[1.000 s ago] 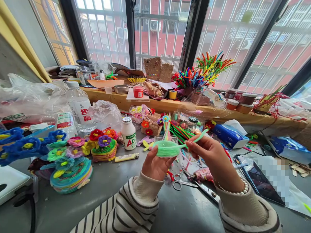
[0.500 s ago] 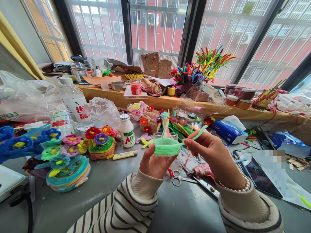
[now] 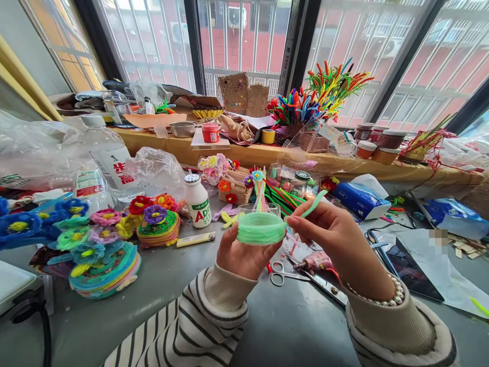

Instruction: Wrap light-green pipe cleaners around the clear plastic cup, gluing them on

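1. A grey desk (image 3: 160, 295) is standing below barred windows and is carrying a crowd of craft supplies. On the sill shelf behind it, bundles of coloured pipe cleaners (image 3: 317, 99) are fanning upward.
2. The left hand (image 3: 240, 255) is supporting a green pipe-cleaner coil (image 3: 261, 228) from below, its fingers clenched on the near rim. The coil is hanging above the desk at centre, just in front of a clear glass cup (image 3: 263, 208).
3. The right hand (image 3: 332, 234) is pinching the coil's free tail (image 3: 315, 203) between thumb and forefinger, just beside the coil's right edge.
4. The coil is lying nearly flat and showing its edge, so its axis is running roughly upright. The tail's long axis is slanting up and to the right, its tip pointing away from the person toward the blue tissue pack (image 3: 359, 200).
5. Judged from this grip, the winding is going best with the tail pulled taut, laid flush against the outermost turn, and the disc turned by the left fingers rather than the wrist.
6. Scissors (image 3: 280, 278) are lying on the desk just beneath the hands. Stacked flower-topped coils (image 3: 103, 270) are sitting well to the left.
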The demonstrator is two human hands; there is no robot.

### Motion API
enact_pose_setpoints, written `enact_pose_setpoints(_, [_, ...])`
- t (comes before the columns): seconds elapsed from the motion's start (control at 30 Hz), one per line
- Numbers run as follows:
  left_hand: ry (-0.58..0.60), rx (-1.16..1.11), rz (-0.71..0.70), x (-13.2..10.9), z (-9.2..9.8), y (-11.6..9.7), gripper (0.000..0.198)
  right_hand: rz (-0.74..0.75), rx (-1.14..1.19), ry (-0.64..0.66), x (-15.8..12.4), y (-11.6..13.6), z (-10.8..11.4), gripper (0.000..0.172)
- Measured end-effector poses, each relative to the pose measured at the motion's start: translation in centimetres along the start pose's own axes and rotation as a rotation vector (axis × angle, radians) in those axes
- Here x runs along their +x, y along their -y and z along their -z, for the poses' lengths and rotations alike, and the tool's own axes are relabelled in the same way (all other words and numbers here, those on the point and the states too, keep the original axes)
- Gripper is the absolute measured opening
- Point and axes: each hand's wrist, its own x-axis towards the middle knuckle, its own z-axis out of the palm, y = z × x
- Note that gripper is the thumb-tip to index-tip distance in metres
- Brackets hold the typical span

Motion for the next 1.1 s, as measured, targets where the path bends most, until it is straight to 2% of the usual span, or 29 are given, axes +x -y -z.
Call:
enact_pose_setpoints(0.2, [0.037, -0.025, 0.028, -0.1, -0.1, 0.0, 0.038, -0.003, 0.042, -0.019, 0.2, 0.0, -0.1, 0.019])
enact_pose_setpoints(0.5, [0.193, -0.014, 0.075, -0.1, -0.2, -0.2, 0.045, -0.037, 0.176, 0.119, 0.2, -0.1, -0.2, 0.015])
enact_pose_setpoints(0.83, [0.27, -0.033, 0.124, -0.3, -0.2, -0.4, 0.045, -0.075, 0.313, 0.215, 0.4, -0.8, -0.1, 0.01])
enact_pose_setpoints(1.1, [0.246, -0.043, 0.12, -0.2, -0.3, -0.3, 0.045, -0.189, 0.541, 0.252, 0.3, -1.3, -0.6, 0.021])
